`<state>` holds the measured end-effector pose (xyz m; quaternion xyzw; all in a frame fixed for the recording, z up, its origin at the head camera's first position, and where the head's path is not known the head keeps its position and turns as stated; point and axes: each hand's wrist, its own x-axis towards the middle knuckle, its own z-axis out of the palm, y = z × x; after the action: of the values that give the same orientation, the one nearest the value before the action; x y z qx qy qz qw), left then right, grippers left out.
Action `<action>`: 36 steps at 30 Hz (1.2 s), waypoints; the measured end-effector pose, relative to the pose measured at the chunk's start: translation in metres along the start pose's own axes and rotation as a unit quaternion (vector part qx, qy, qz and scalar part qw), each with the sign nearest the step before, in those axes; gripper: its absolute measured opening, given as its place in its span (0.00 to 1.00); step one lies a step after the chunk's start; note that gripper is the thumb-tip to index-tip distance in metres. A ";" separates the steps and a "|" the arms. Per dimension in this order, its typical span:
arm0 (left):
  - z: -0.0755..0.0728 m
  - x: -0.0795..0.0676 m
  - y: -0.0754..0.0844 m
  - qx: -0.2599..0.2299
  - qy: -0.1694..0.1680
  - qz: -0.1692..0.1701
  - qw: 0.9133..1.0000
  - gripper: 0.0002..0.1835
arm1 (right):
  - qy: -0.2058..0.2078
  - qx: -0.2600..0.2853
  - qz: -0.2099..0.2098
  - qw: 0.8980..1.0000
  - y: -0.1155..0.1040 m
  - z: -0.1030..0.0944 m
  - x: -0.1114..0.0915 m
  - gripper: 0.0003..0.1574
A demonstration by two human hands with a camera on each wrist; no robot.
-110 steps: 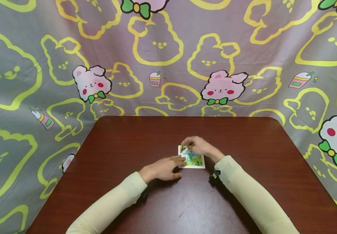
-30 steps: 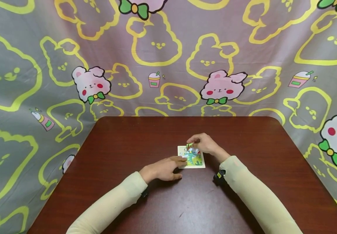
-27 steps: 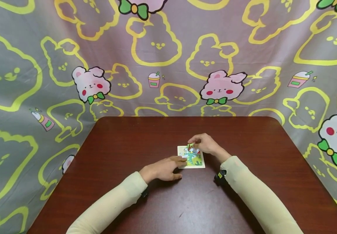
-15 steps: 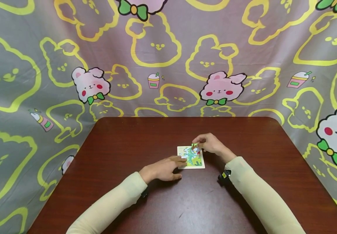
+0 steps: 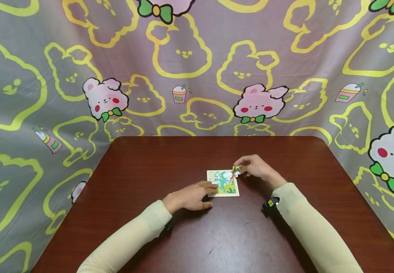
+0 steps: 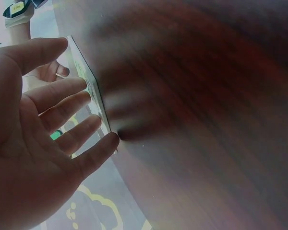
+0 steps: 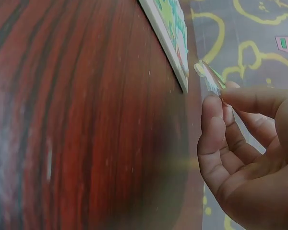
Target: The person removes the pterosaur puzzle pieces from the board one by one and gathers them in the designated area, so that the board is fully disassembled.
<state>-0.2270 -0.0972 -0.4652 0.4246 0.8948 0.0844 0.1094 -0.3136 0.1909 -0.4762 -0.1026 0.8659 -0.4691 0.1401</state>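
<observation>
A small jigsaw puzzle board [image 5: 230, 188] with a green dinosaur picture and a pale rim lies flat on the table. My left hand [image 5: 191, 197] rests its fingertips on the board's left side, fingers fairly straight, as the left wrist view also shows. Between thumb and fingers my right hand [image 5: 256, 167] pinches a puzzle piece [image 7: 210, 79], green and white, raised at the board's far right corner. In the right wrist view the piece is apart from the board and tilted. At the board's upper left, pale backing shows beside the picture.
The brown wooden table [image 5: 169, 159] carries the board near its middle. A grey curtain [image 5: 204, 45] with yellow outlines and rabbit faces hangs behind and at both sides. Dark cameras [image 5: 270, 204] sit at the wrists.
My right hand has lifted the puzzle piece from the board's upper part and carried it rightwards to the far right corner. My left hand has stayed in place.
</observation>
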 end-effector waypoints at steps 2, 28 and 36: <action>0.000 0.000 0.000 -0.001 0.000 0.000 1.000 0.29 | 0.002 0.000 0.006 1.000 0.002 -0.002 -0.001 0.13; 0.004 0.004 0.005 0.016 0.009 0.002 1.000 0.29 | 0.006 -0.053 0.014 0.998 0.017 -0.012 -0.006 0.13; 0.005 0.005 0.007 0.019 -0.001 -0.004 1.000 0.30 | 0.013 -0.060 0.010 0.998 0.016 -0.013 -0.008 0.12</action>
<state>-0.2241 -0.0888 -0.4687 0.4235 0.8977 0.0663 0.1020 -0.3113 0.2122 -0.4819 -0.0960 0.8952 -0.4162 0.1275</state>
